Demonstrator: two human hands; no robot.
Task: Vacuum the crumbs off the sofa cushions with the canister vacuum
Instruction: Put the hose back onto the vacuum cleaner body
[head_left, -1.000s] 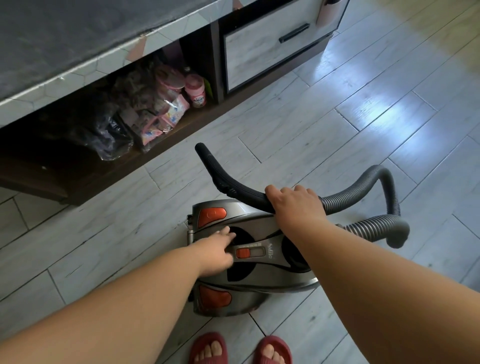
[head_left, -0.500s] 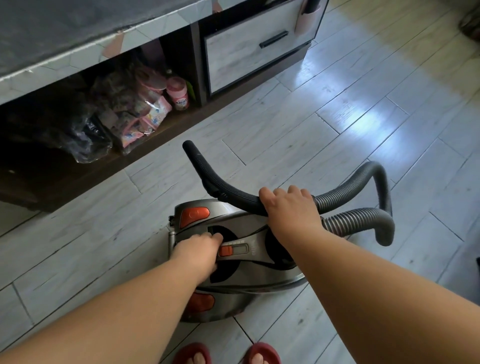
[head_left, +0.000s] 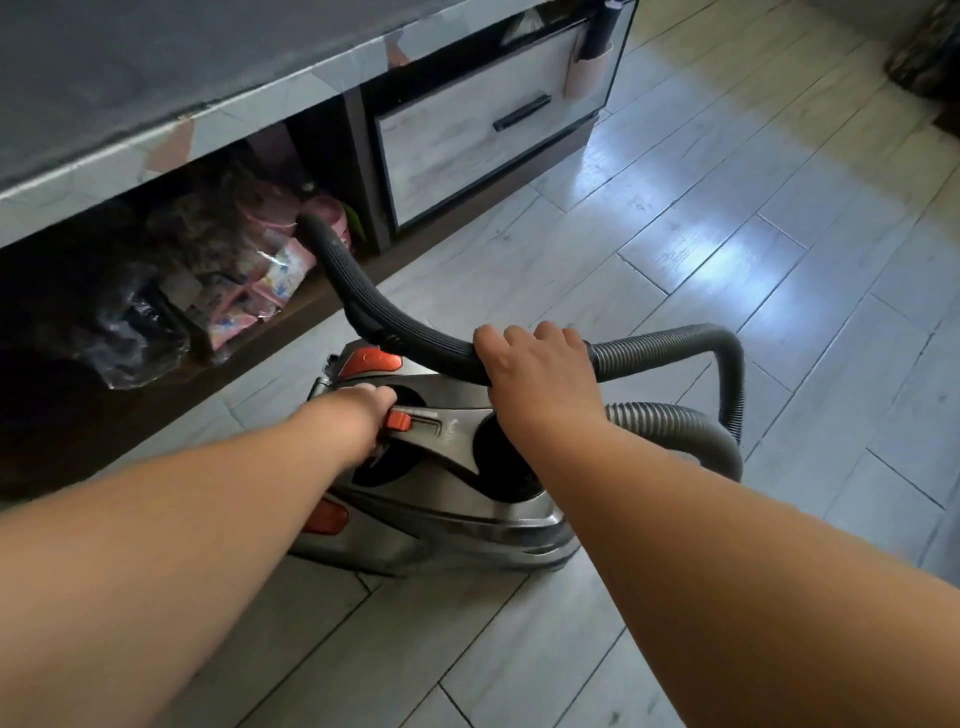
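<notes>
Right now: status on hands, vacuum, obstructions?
Left hand grips grey-and-orange canister vacuum by top handle. Right hand grips black ribbed hose handle. Vacuum on floor, sofa not visible. Low cabinet ahead.

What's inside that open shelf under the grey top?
Plastic bags, pink packets and a pink jar. The hose handle covers part of the jar; the shelf's left end is too dark.
</notes>
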